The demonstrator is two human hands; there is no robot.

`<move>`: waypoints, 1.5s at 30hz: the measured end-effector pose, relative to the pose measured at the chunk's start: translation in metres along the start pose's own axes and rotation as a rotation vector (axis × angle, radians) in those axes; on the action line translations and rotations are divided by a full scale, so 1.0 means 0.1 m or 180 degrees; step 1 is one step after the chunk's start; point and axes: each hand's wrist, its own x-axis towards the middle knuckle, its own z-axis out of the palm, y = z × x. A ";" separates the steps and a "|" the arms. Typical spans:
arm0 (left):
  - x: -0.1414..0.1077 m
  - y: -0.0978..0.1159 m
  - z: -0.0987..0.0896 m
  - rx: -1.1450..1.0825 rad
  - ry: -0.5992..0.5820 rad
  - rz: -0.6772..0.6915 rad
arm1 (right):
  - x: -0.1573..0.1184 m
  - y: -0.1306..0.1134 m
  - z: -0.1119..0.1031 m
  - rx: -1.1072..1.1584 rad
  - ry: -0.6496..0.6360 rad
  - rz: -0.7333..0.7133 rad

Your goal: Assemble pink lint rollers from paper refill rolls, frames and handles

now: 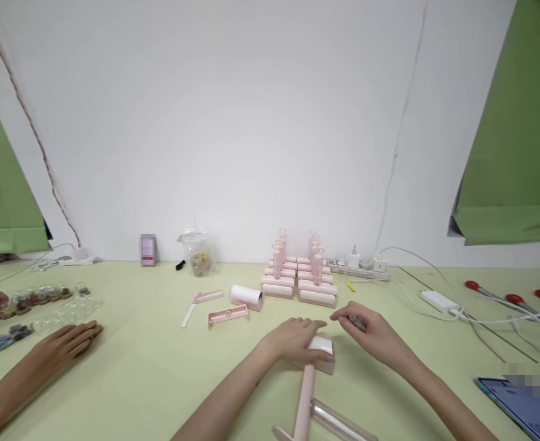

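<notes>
My left hand (292, 340) is wrapped over a white lint roller refill (321, 344) with a clear cover at its lower edge; the thumb lies across its front, and the fingers hide its left end. To the right, apart from the roll, my right hand (366, 331) is closed around a short grey tool (358, 322) whose kind I cannot make out. Just below the roll lies a pink lint roller frame (304, 398), and a clear tube-like handle (338, 421) slants away from it toward the table's near edge.
Finished-looking pink lint rollers (318, 288) stand in two rows by the wall. Left of them lie another white roll (246, 297), a pink cover (228, 315) and a plastic bag (200, 254). Cables, a phone (522, 404) and a co-worker's hand (74, 340) flank me.
</notes>
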 end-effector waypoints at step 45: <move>-1.45 -1.96 -0.54 0.0093 0.0932 -0.2763 | 0.86 -0.86 0.58 -0.0578 0.0061 -0.0974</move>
